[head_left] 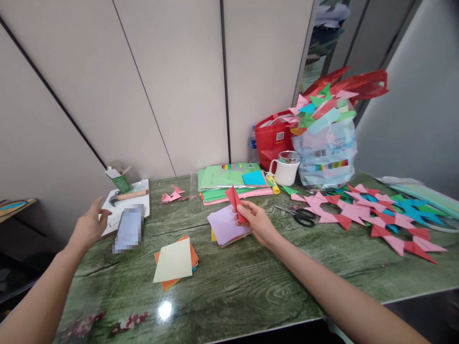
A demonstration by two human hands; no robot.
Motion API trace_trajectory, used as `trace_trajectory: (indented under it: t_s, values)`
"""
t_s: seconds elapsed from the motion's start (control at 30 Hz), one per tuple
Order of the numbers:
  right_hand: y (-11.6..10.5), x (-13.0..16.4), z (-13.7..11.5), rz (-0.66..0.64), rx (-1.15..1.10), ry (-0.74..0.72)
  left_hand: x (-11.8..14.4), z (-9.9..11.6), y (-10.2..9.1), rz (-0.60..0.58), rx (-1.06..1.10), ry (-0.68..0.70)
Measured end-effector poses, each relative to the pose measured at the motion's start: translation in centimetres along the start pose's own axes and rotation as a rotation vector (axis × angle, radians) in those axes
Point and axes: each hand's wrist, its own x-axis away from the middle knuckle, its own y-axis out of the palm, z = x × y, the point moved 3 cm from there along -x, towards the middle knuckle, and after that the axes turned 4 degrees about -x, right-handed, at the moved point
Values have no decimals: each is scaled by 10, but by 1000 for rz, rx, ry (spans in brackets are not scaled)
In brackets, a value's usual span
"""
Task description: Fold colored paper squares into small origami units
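Between the thumb and fingers of my right hand is a folded piece of red paper, held upright above a stack of square papers with a lilac sheet on top. My left hand is raised over the left side of the table with its fingers apart and nothing in them. Close to it are a hammer with a wooden handle and a phone whose screen is blurred out. A second paper stack, topped by a pale cream sheet, lies in front between my hands.
Many folded pink, red and blue paper pieces spread across the right. Black scissors, a white mug, green paper packs and a stuffed plastic bag stand or lie behind. A small green box is at back left.
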Motion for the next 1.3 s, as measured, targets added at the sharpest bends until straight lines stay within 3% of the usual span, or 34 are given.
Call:
trace_trajectory:
  t_s: [0.17,0.37,0.47,0.53,0.63,0.73,0.83,1.07,1.3]
  values:
    - [-2,0,2,15,-3,9,20,-4,-1,52,45,81]
    - [-1,1,2,10,9,13,71,2,8,128,128,247]
    - [-1,2,5,9,12,18,89,1,17,87,199,117]
    - [-1,2,7,10,12,24,93,-3,23,-7,287,-77]
    - [0,2,9,19,13,35,91,-11,30,-274,465,-311]
    - [1,3,10,26,9,43,82,-14,30,-512,535,-360]
    - [0,3,10,27,6,46,70,-13,29,-660,562,-328]
    - [-3,1,8,27,-4,43,50,-1,32,-783,379,-255]
    - [0,3,6,24,14,40,44,4,33,-766,324,-254]
